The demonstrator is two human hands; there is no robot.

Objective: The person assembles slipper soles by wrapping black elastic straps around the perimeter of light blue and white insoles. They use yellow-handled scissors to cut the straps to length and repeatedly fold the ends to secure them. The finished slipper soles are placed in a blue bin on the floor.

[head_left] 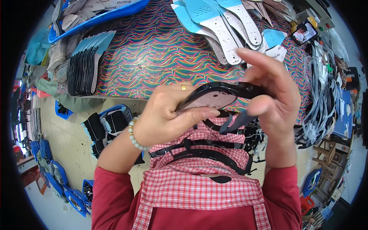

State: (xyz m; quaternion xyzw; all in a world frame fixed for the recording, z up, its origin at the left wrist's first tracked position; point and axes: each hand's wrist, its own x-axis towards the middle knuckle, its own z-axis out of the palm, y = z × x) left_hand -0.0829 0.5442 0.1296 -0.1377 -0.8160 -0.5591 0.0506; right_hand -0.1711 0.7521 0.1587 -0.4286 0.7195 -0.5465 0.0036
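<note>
My left hand [165, 109] is closed on a shoe insole [214, 100] with a pale underside and a black edge, its thumb lying along the pale face. The insole's black far end reaches into my right hand [276, 92], which curls around it with index finger and thumb apart. A dark narrow strip [239, 122] hangs below the right thumb; where its upper end is held is hidden. Beyond my hands, loose white and blue insoles [220, 32] lie on the patterned table [145, 57]. A tight row of black-edged insoles [82, 71] stands at its left.
A blue tray [111, 11] of insoles sits at the far left. A phone [304, 32] stands at the far right, above hanging grey strips [322, 92]. Below the table's left edge a blue crate [119, 109] holds black-and-blue insole bundles. Black strips [203, 153] lie across my checked apron [203, 188].
</note>
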